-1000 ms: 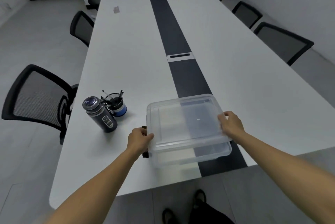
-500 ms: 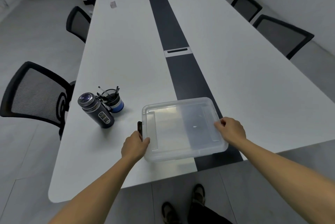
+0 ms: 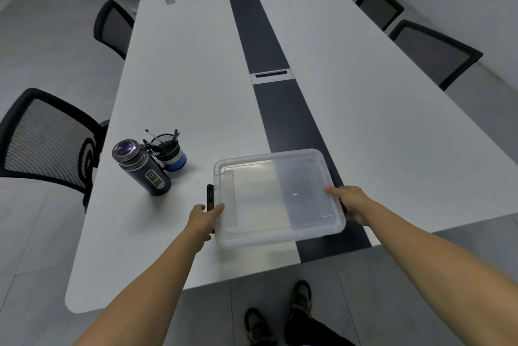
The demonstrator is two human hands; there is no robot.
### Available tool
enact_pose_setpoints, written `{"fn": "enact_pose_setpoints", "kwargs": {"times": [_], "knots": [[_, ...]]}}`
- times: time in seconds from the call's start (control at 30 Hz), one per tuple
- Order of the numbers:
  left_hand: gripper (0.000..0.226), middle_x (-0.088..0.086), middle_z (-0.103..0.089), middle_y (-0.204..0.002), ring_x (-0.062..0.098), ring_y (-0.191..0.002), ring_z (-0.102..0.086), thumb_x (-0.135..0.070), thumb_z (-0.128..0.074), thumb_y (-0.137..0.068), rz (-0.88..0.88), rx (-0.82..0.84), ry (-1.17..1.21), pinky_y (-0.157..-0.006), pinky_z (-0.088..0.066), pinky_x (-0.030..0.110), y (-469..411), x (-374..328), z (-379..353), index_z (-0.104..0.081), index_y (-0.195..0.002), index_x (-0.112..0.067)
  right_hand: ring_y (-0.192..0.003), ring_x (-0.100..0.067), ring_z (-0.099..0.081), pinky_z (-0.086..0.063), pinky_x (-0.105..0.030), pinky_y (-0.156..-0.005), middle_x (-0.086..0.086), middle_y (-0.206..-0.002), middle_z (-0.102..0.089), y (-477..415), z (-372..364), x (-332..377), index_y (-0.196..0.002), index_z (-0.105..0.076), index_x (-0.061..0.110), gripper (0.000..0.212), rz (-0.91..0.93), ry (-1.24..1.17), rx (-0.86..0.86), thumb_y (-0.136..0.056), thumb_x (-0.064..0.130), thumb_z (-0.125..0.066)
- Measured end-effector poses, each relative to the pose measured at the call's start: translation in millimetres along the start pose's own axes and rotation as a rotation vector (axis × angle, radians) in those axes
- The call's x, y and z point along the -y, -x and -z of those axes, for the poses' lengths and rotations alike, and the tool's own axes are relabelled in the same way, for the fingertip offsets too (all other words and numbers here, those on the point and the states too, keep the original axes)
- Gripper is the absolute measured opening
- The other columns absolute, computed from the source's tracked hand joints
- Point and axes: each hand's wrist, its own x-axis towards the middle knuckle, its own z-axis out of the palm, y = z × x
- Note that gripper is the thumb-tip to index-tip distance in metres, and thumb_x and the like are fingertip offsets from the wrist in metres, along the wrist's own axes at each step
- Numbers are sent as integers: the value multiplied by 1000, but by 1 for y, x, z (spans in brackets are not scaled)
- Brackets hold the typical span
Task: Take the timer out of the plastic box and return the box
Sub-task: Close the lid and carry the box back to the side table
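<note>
a long white conference table [image 3: 196, 79] with a dark centre strip is running away from the viewer, and one plastic box [image 3: 277, 197], lidded and translucent, is sitting at its near end. the left hand [image 3: 203, 219] is gripping the box's left edge, thumb resting on the lid; the right hand [image 3: 350, 204] is grasping the right edge. the timer is not identifiable: no contents are showing through the lid. a dark latch [image 3: 210, 200] is standing open beside the left hand. risk: the unlatched lid could be shifting under an uneven lift, or the box could be sliding toward the one bottle [image 3: 141, 167] and one pen cup [image 3: 169, 153] left of it.
</note>
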Motion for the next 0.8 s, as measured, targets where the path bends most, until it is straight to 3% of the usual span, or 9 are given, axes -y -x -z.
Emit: {"fn": "enact_pose_setpoints", "kwargs": {"times": [0.07,0.17,0.27,0.5,0.67,0.8], "knots": [[72,17,-51,-135,32,-97,-58,-33,-65,-90,-19,-33,-2,-93,-49,48,-4,-1,0,-28,-147,-8,-107,-35,-63,-52,-55,-94,-14,-124,-63,-1,-2,1,-142,-42,6,65,39,1,-24,-88,29,-70],[60,17,-55,-128,33,-97,-61,-26,-68,-88,-76,-74,-72,-83,-53,43,-7,-6,0,-39,-138,-7,-121,-35,-55,-48,-49,-98,-15,-141,-51,0,-9,7,-148,-33,6,67,160,189,-109,-92,25,-64],[40,17,-59,-119,33,-98,-60,-22,-61,-91,-80,-77,-92,-82,-53,43,-7,-11,-7,-48,-124,-5,-116,-33,-54,-48,-44,-96,-16,-140,-49,-1,-20,9,-147,-31,3,60,207,304,-161,-96,24,-54],[43,15,-53,-124,31,-102,-52,-29,-48,-98,-41,-48,-43,-86,-46,44,-12,-17,-20,-39,-133,-5,-104,-32,-56,-50,-45,-89,-15,-128,-54,-2,-27,8,-140,-35,3,58,191,363,-203,-98,41,-46],[46,19,-52,-130,38,-113,-54,-34,-40,-99,-42,-144,-205,-93,-48,46,-11,-14,-27,-35,-134,-5,-98,-31,-58,-48,-39,-77,-17,-123,-57,-2,-37,7,-137,-35,3,54,193,547,-302,-101,44,-36],[45,21,-51,-134,40,-116,-53,-31,-34,-102,-41,-213,-337,-92,-46,45,-8,-17,-36,-32,-136,-3,-104,-35,-60,-49,-40,-78,-18,-122,-59,-1,-41,7,-136,-36,3,54,178,603,-349,-102,44,-34]]}}
